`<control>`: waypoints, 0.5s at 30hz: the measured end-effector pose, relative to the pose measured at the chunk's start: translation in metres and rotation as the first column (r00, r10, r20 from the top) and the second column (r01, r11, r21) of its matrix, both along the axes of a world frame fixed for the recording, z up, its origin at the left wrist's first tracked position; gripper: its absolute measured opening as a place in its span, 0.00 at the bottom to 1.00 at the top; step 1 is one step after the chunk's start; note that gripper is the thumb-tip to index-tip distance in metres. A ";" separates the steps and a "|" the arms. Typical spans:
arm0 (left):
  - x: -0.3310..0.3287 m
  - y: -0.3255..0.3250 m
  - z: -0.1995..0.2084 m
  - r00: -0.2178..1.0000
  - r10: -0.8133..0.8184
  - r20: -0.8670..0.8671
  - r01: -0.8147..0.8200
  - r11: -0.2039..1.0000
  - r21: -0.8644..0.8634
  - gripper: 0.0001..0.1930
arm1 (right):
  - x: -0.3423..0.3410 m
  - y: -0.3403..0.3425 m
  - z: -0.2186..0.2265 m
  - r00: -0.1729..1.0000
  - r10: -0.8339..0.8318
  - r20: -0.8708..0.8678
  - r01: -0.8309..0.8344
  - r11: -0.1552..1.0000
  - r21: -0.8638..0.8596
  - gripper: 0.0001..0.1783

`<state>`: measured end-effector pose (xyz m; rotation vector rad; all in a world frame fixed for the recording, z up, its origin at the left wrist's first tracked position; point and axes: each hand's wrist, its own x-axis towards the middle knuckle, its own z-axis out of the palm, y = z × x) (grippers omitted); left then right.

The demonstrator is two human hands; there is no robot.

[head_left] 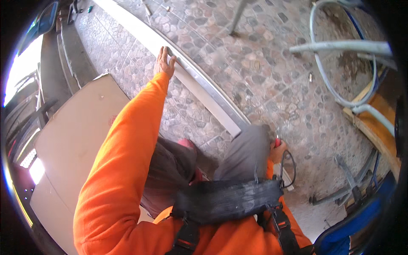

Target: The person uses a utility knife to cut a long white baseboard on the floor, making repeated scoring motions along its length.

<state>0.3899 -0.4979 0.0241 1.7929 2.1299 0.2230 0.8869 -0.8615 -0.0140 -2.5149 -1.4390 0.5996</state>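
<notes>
A long pale flat strip with a raised metal edge runs slantwise from the far left to my grey-trousered knee, which covers its near end. My left hand lies on the strip, fingers stretched out and the thumb apart at the metal edge. Low beside that knee, my right hand is closed round a small red-handled tool whose thin tip points away from me. Its exact kind is too small to tell. Near my right wrist a dark cable loop hangs from the black pouch at my waist.
A large cardboard sheet lies to my left. Stone-patterned tiles make up the floor. At the right are a coiled grey hose, a wooden-edged piece, metal legs and a blue-edged object.
</notes>
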 end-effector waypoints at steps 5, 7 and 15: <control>-0.045 0.064 -0.018 0.899 0.438 0.026 -0.435 0.883 0.173 0.30 | -0.006 0.027 0.031 0.971 -0.195 -0.136 0.165 0.965 -0.203 0.19; -0.049 0.103 -0.015 0.835 0.542 0.098 -0.551 0.820 0.153 0.30 | 0.007 0.039 0.025 0.989 -0.147 -0.024 0.143 0.983 -0.117 0.19; -0.026 0.133 -0.015 0.588 0.804 0.093 -0.805 0.571 0.160 0.24 | -0.088 0.259 0.094 0.867 0.031 -0.497 -0.105 0.987 -0.122 0.19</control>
